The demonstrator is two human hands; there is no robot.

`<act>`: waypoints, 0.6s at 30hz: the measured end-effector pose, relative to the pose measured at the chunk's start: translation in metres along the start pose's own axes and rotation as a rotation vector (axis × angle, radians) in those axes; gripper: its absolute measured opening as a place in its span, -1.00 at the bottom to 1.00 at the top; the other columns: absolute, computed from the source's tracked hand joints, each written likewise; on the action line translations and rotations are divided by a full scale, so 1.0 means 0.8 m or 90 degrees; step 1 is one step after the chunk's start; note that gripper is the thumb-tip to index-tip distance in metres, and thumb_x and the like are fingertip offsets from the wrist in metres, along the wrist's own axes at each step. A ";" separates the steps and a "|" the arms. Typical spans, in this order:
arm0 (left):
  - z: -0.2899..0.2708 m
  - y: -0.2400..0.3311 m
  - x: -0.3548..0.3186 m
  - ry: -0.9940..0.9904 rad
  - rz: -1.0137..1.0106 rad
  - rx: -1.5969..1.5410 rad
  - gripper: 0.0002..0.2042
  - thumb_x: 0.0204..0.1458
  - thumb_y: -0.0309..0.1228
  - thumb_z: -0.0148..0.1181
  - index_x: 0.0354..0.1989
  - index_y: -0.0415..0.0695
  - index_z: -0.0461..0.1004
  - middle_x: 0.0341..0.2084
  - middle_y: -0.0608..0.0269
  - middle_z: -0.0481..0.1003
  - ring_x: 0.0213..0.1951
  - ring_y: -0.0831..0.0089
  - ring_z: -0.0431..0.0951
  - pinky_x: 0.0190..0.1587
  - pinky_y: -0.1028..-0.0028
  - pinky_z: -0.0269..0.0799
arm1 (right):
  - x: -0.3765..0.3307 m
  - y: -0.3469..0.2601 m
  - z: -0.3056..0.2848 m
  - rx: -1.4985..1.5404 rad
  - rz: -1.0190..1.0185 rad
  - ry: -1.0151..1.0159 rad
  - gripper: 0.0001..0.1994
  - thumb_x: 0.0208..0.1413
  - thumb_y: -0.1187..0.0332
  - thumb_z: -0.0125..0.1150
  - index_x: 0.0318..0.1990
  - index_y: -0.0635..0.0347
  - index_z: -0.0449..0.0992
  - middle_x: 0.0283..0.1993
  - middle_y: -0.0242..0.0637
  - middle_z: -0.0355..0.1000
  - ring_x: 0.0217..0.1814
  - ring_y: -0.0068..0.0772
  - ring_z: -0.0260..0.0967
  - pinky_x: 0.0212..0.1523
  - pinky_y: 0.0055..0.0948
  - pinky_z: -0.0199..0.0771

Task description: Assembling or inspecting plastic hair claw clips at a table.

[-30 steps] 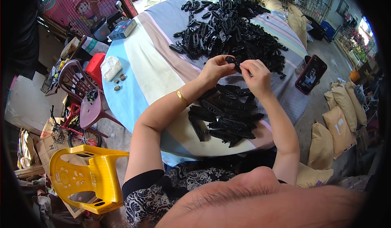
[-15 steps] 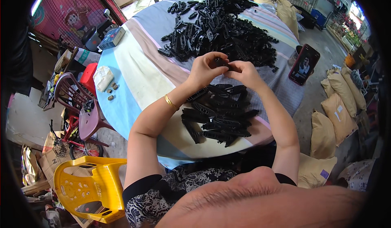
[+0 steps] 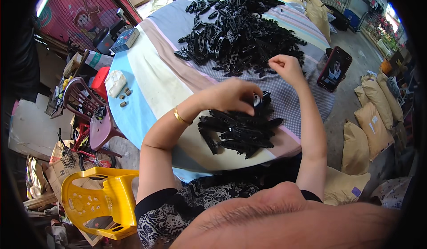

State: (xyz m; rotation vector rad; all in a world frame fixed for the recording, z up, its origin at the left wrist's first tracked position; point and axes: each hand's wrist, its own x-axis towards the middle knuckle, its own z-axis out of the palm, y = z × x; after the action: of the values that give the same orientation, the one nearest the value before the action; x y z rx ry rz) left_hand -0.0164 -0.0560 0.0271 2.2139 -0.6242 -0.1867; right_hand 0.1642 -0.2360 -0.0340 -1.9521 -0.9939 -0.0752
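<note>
Head view, status of the sorting work: the left hand (image 3: 233, 97) is curled over the near pile of black plastic parts (image 3: 238, 131), its fingertips pinched on one small black piece (image 3: 258, 101) at the pile's top edge, so this hand is grasping a part right where the stack lies. The right hand (image 3: 284, 66) is lifted clear of that stack and hangs near the edge of the far heap of black plastic parts (image 3: 240, 31); it is loosely clenched, and whether anything sits inside the fist cannot be told (the fingers hide the palm). Progress, judged from how the parts lie: the near pile is the smaller one, with long pieces laid roughly side by side close to the table edge in front of the person, which reads as the handled share; the far heap is much larger, loose and tangled, spread over the middle and far side of the round table (image 3: 147, 84), which reads as the share left to go. By that measure only a minor part of the work appears done. Outward from the table: a phone (image 3: 334, 68) stands propped at the right rim, a yellow plastic chair (image 3: 100, 202) sits at lower left, and tan sacks (image 3: 369, 124) rest on the ground to the right
</note>
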 end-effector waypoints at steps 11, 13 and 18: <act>-0.013 -0.129 0.086 0.303 -0.234 0.489 -0.68 -0.24 -0.18 0.29 -0.44 -0.21 0.50 -0.39 0.05 0.39 -0.32 0.11 0.48 -0.26 0.26 0.41 | -0.013 -0.032 0.044 -0.311 0.032 -0.100 -0.80 -0.13 0.28 0.23 -0.31 0.11 0.52 -0.32 -0.19 0.49 -0.22 -0.16 0.46 -0.23 -0.26 0.45; -0.010 -0.136 0.093 0.295 -0.240 0.497 -0.69 -0.24 -0.23 0.27 -0.39 -0.23 0.51 -0.39 0.04 0.40 -0.31 0.11 0.48 -0.25 0.26 0.41 | -0.012 -0.030 0.041 -0.301 0.061 -0.091 -0.80 -0.15 0.32 0.22 -0.32 0.12 0.51 -0.33 -0.19 0.49 -0.22 -0.16 0.46 -0.23 -0.25 0.45; -0.010 -0.127 0.075 0.507 -0.092 0.197 -0.73 -0.28 -0.37 0.29 -0.36 -0.22 0.51 -0.45 0.01 0.45 -0.40 0.15 0.49 -0.30 0.36 0.43 | -0.012 -0.027 0.037 -0.235 0.067 -0.053 -0.81 -0.19 0.38 0.22 -0.35 0.20 0.48 -0.34 -0.19 0.49 -0.24 -0.18 0.46 -0.23 -0.28 0.45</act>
State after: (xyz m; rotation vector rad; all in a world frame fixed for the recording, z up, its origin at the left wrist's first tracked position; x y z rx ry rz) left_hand 0.0761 -0.0245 -0.0390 2.3653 -0.0464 0.7347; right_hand 0.1339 -0.2140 -0.0399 -2.3577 -0.9812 -0.1249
